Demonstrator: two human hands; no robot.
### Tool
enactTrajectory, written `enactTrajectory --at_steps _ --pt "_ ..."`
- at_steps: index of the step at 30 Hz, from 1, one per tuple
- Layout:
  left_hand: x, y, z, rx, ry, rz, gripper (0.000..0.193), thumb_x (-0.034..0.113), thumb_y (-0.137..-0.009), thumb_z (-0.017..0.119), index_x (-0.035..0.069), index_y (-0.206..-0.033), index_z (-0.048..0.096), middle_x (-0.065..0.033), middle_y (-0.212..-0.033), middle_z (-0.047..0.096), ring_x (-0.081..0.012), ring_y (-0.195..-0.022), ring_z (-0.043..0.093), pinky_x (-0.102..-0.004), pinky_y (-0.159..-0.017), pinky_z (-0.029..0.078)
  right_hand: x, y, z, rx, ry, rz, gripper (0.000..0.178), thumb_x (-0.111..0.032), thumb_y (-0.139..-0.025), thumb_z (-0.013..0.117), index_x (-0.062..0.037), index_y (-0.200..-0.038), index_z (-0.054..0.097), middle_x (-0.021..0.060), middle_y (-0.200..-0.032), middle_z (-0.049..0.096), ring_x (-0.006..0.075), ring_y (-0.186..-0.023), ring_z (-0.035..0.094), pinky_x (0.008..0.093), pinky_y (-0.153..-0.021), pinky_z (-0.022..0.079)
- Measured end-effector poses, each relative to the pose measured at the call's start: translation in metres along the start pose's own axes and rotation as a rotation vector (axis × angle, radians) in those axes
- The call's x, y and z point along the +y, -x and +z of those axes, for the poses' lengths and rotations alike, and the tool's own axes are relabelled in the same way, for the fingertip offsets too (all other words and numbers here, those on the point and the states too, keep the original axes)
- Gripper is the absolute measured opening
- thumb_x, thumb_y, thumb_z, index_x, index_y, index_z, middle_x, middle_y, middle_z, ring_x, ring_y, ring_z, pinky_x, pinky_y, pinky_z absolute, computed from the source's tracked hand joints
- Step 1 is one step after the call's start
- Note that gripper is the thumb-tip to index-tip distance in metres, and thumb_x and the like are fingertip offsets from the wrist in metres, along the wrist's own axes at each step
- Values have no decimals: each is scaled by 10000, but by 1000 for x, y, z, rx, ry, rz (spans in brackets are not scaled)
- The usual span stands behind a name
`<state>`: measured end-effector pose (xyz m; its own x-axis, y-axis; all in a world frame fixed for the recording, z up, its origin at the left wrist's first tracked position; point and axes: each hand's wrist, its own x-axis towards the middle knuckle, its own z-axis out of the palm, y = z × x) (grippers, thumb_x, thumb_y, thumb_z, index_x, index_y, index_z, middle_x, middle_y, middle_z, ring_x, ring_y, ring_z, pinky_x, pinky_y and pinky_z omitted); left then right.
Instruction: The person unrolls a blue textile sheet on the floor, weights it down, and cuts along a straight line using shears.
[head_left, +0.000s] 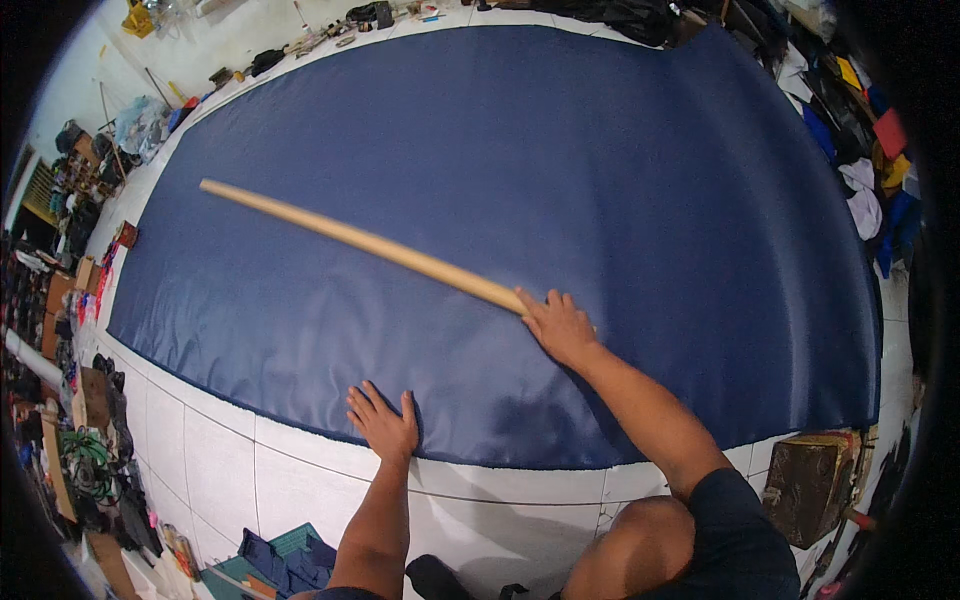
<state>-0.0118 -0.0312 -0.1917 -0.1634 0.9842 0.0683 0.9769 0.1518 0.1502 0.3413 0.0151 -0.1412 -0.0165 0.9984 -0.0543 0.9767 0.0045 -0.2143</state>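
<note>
Dark blue sheet (pixel 680 190), smooth like synthetic leather, lies under the right hand (pixel 562 328) and spreads far to both sides of it; probably it is on the floor because such a wide piece needs this room. White tiled floor (pixel 215 450) shows on the person's side of both hands. From the right hand, a long pale pole (pixel 370 240) runs away and leftward over the sheet; wood or cardboard, I cannot tell. Brown worn box (pixel 805 490) stands to the right of this grip and nearer the person, just beside the sheet's edge. Right fingers bend over the pole's near end, perhaps to guide its length from one side; whether they close fully around it is not shown. Left hand (pixel 387 425), holding nothing, rests open near the sheet's near edge, maybe to keep the wrinkled material steady.
</note>
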Motion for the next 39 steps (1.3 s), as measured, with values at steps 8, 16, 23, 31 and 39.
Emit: enactTrajectory --at_steps 8,16,23,31,39 --pt "1 -4 -1 12 13 -1 857 543 -945 514 -30 -1529 261 -309 -1585 195 -445 -1486 170 -533 -1211 107 53 26 -15 -14 -161 384 552 -425 -1013 469 -297 -1531 325 230 -1203 565 435 -1097 590 539 -900 506" --pt "-20 -5 1 -28 238 35 871 497 -878 640 -32 -1500 337 -312 -1581 207 -451 -1483 172 -554 -1206 102 124 176 -33 0 -259 725 568 -408 -1034 406 -263 -1560 246 283 -1217 586 463 -1126 587 543 -975 459" --pt "-39 20 -21 46 108 -191 820 472 -915 601 -51 -1487 333 -323 -1569 216 -448 -1484 167 -557 -1205 118 149 282 -14 123 -312 791 556 -341 -1054 378 -136 -1553 242 316 -1204 604 489 -1117 587 530 -965 461" --pt "-62 34 -18 -32 231 -243 944 553 -933 546 -84 -1529 184 -354 -1589 64 -493 -1486 76 -536 -1213 84 79 235 -23 125 -383 767 519 -319 -1066 361 -129 -1541 276 313 -1089 649 489 -991 637 537 -877 499" --pt "-65 35 -16 8 230 -221 943 533 -919 580 -99 -1514 212 -374 -1573 96 -502 -1477 116 -547 -1204 123 5 122 -9 50 -76 209 605 -380 -1027 485 -161 -1552 280 237 -1071 629 411 -965 640 508 -792 540"
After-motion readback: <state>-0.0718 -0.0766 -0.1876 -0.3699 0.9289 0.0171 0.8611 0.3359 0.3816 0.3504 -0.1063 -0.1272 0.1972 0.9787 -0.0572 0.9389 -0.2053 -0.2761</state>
